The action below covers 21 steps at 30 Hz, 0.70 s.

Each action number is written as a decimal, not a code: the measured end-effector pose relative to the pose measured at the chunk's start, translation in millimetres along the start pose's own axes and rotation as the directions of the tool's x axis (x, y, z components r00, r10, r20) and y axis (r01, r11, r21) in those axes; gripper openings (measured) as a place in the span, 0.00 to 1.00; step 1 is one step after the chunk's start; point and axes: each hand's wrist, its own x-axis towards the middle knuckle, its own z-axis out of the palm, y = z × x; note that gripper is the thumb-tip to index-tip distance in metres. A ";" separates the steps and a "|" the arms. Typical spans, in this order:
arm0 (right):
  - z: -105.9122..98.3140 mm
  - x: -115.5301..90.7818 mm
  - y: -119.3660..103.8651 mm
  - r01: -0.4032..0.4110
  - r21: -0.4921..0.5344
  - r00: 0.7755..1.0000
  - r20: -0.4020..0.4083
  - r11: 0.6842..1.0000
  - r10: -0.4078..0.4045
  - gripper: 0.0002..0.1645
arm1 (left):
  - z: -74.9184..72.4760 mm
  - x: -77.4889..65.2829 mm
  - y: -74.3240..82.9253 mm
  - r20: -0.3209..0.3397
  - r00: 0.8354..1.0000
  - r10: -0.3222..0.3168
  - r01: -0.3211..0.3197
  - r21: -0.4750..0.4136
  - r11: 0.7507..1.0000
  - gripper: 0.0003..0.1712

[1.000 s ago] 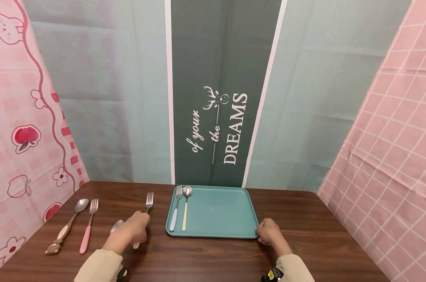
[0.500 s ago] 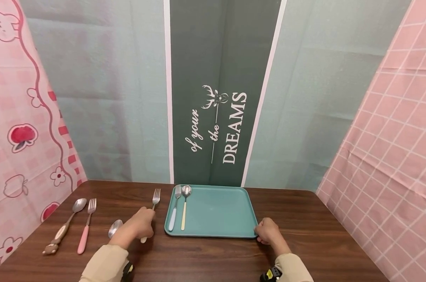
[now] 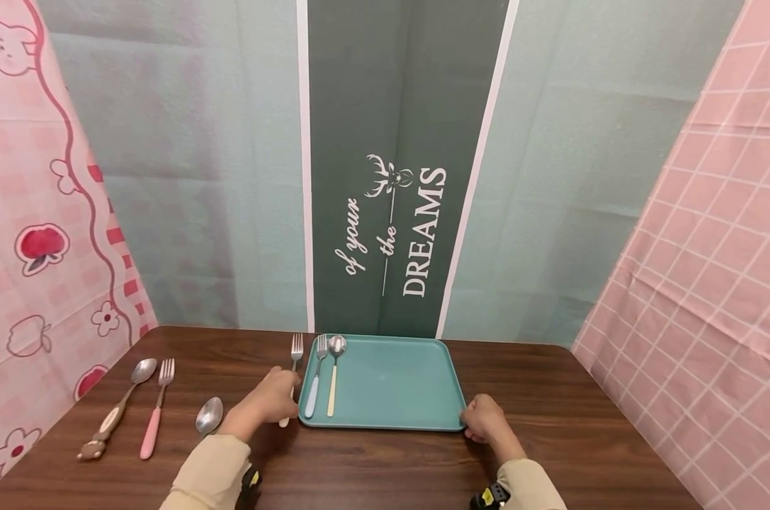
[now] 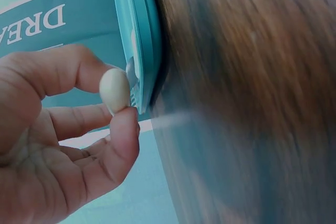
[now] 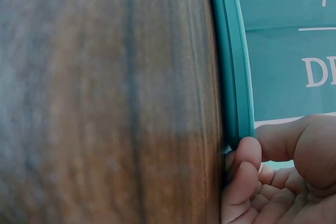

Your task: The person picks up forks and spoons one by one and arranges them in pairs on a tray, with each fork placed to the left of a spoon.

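Observation:
In the head view my left hand point(image 3: 271, 397) pinches a fork point(image 3: 297, 348) by its cream handle, just off the left edge of the teal tray point(image 3: 391, 382). The handle's rounded end shows between thumb and fingers in the left wrist view, where the fork handle point(image 4: 114, 90) hides most of the tines. On the tray's left side lie a fork with a pale blue handle point(image 3: 312, 395) and a spoon with a yellow handle point(image 3: 333, 386), side by side. At the tray's front right corner my right hand point(image 3: 484, 418) grips the rim, thumb and fingers meeting there.
Left on the brown wooden table point(image 3: 385, 467) lie a spoon with a bear-shaped handle end point(image 3: 112, 419), a fork with a pink handle point(image 3: 153, 428) and a spoon point(image 3: 210, 413) partly hidden by the left arm. Cloth curtains point(image 3: 263, 177) stand behind and at both sides.
My left hand has carried the cream-handled fork rightward to beside the tray, uncovering more of the nearby spoon. The right hand has stayed at the tray's corner.

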 end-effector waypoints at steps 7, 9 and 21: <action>-2.3 -0.7 0.5 0.000 -0.007 1.000 -0.009 1.000 0.000 0.11 | 10.0 8.4 13.6 0.027 0.999 -0.021 0.022 -0.042 0.999 0.10; -2.7 -1.3 0.4 -0.003 -0.006 1.000 -0.010 1.000 0.003 0.11 | 12.4 10.3 17.9 0.037 0.999 -0.025 0.027 -0.052 0.998 0.11; 0.2 -1.2 -0.2 0.001 0.005 1.000 -0.016 1.000 -0.001 0.10 | 21.0 18.9 37.2 0.013 0.998 0.067 -0.066 -0.092 0.994 0.08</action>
